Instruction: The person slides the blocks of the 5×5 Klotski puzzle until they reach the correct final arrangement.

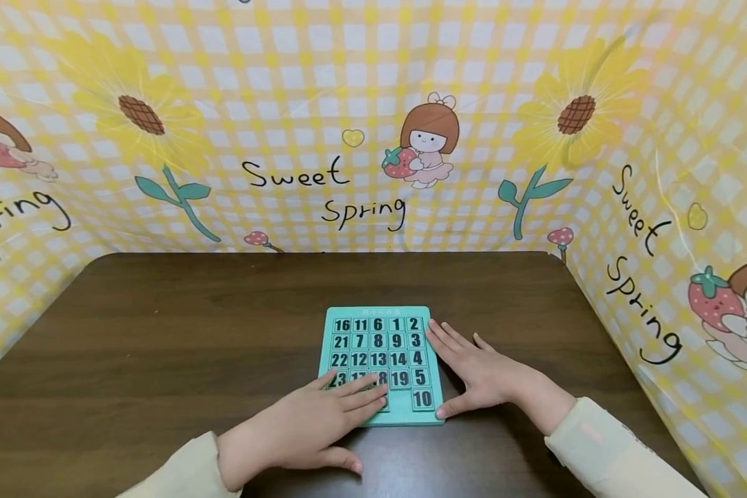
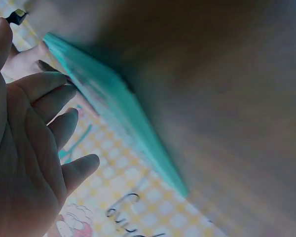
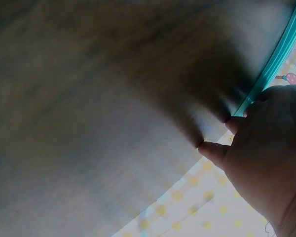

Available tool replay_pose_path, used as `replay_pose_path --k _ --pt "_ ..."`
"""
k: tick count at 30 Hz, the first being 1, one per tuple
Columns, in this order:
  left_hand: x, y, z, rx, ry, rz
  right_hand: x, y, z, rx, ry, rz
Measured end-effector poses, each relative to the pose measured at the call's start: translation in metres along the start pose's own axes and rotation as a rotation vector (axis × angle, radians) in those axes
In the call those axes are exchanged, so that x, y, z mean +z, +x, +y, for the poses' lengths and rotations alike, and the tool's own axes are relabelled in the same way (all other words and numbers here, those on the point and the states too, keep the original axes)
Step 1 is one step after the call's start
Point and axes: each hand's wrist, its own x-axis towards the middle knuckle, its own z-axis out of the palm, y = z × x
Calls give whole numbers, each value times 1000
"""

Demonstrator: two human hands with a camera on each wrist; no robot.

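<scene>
A turquoise number slide puzzle [image 1: 355, 311] lies flat on the table, its tiles printed with black numbers. A gap shows in the bottom row, just left of the 10 tile [image 1: 422, 399]. My left hand [image 1: 305, 425] reaches over the lower left of the puzzle with fingers extended, covering part of the bottom rows; its thumb sticks out below the frame. At the right edge, my right hand [image 1: 482, 373] lies with fingertips by the upper side and thumb at the bottom corner. The right wrist view shows two of its fingertips down at the table beside the puzzle's edge [image 3: 274, 64].
The dark brown wooden table [image 1: 193, 332] has rounded far corners. A yellow checked cloth [image 1: 311, 90] with flowers and cartoon figures hangs behind it and along both sides.
</scene>
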Motion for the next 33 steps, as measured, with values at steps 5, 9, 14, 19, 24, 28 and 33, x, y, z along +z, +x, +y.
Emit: replay_pose_path --k 5,9,14,19,24,28,33 --pt "5 -11 -1 -16 -34 -6 -2 -2 1 5 -2 7" --pt "7 -10 -1 -12 -31 7 -2 -3 0 5 10 11" --pt "6 -8 0 -15 -32 -1 1 -1 -1 3 10 2" --pt "2 -7 2 -12 -11 12 0 0 0 -4 -3 7" --pt "2 -6 3 -11 -20 4 -1 0 0 -5 -10 2" --pt "3 -4 3 -11 -16 7 -2 0 -1 -1 -9 -1" --pt "3 3 6 -3 -14 6 0 0 -1 2 -7 1"
